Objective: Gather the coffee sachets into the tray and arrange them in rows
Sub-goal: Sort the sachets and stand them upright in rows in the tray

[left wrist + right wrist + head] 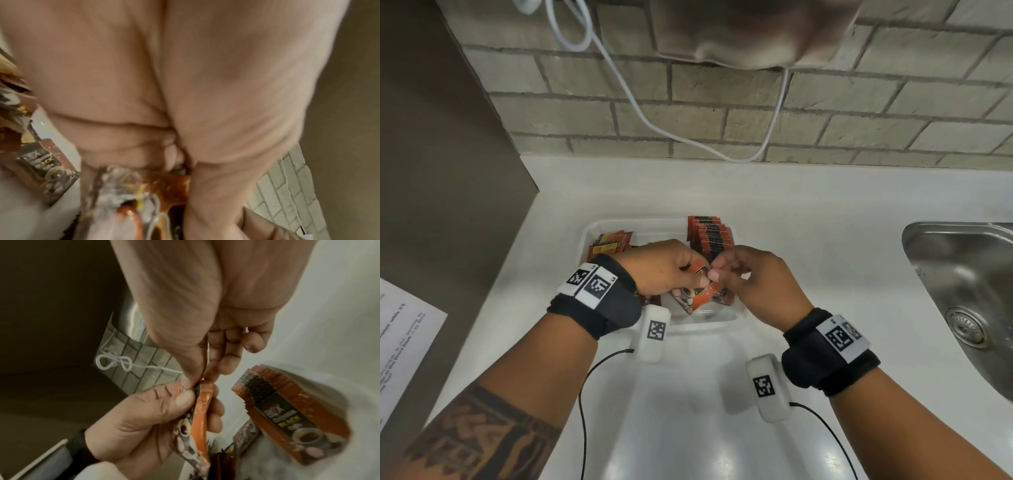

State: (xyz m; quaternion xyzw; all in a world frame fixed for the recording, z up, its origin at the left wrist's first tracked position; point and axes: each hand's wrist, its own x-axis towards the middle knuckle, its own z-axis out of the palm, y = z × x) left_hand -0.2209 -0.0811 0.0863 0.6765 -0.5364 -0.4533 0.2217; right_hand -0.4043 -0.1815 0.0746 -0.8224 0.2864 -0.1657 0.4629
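White countertop under a brick wall, steel sink off to the right, clear tray in the middle with one neat upright row of sachets at its right side and a looser clump at its left. Left hand clamped around a small bunch of sachets over the tray's near end, right hand pinching the top edge of that bunch. Likely to go wrong if the pinch drags several slick packets at once, spilling them flat or knocking the standing row over.
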